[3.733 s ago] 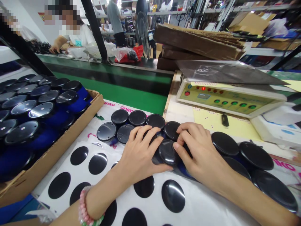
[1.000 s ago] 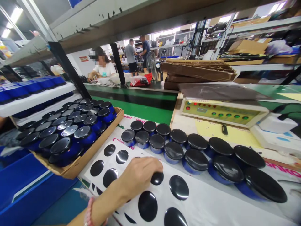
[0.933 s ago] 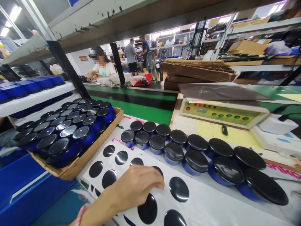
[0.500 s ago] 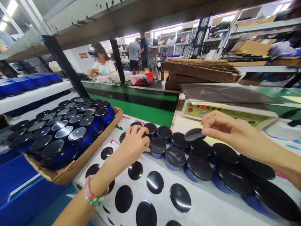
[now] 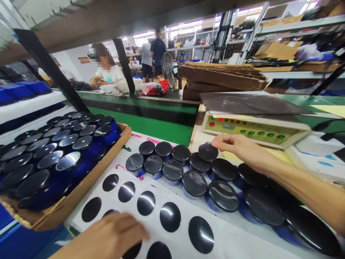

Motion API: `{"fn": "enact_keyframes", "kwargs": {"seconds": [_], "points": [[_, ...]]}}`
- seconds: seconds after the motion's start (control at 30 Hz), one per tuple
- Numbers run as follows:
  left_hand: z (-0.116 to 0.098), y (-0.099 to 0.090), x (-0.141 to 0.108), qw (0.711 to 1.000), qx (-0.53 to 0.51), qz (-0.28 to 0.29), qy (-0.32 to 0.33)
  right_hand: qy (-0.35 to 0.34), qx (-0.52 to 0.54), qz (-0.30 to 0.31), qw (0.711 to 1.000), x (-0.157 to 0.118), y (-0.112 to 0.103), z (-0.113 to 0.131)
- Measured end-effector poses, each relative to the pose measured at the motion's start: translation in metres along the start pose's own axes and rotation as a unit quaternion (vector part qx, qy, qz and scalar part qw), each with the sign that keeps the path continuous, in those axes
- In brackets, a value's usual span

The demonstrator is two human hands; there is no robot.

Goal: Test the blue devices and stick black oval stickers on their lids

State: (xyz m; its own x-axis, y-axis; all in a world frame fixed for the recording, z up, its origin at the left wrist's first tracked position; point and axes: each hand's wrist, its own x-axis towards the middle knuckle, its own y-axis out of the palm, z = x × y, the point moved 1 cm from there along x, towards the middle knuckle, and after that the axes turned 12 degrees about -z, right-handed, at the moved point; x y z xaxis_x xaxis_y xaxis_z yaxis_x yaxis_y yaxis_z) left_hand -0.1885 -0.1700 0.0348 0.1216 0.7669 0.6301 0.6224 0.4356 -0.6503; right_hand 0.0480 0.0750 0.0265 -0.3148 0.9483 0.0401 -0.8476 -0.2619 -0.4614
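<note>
My right hand pinches the edge of a round black sticker between thumb and finger. The sticker is held over the back row of blue cups with black round tops, partly covering one top. Lower left, my left hand is blurred by motion above a white sheet that carries several black round stickers. Its fingers are too smeared to read, and the hand hides part of the sheet.
A cardboard tray packed with similar blue cups stands at left. Behind the rows sits a control box with lit buttons. Beyond lie a green belt and stacked cardboard. A person sits across the belt.
My left hand has left the cups and come down toward me over the sheet. My right hand, still pinching the sticker, has shifted left along the back row. The view has turned slightly.
</note>
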Motion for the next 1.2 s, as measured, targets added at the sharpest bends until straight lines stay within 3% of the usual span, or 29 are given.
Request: {"fn": "enact_keyframes", "kwargs": {"seconds": [0.1,0.23,0.33,0.63,0.9,1.07,1.2], "points": [[0.012,0.037,0.04,0.994,0.065,0.087,-0.031,0.024,0.044,0.021,0.999,0.001,0.016,-0.005],[0.031,0.089,0.083,0.994,0.09,0.048,-0.035,0.046,0.061,0.04,0.996,-0.002,0.025,-0.011],[0.04,0.108,0.088,0.994,0.096,0.045,-0.042,0.05,0.054,0.039,0.996,-0.005,0.024,-0.013],[0.044,0.111,0.078,0.994,0.109,0.013,-0.015,0.033,0.016,0.034,0.999,-0.006,0.027,-0.011],[0.045,0.113,0.077,0.994,0.11,0.011,-0.007,-0.027,-0.017,0.012,0.999,-0.006,0.028,-0.015],[0.045,0.108,0.074,0.994,0.008,-0.068,-0.082,0.002,0.044,0.041,0.998,-0.007,0.024,-0.012],[0.046,0.1,0.073,0.966,-0.119,-0.151,-0.171,0.0,0.081,0.039,0.996,-0.009,0.022,-0.011]]}}
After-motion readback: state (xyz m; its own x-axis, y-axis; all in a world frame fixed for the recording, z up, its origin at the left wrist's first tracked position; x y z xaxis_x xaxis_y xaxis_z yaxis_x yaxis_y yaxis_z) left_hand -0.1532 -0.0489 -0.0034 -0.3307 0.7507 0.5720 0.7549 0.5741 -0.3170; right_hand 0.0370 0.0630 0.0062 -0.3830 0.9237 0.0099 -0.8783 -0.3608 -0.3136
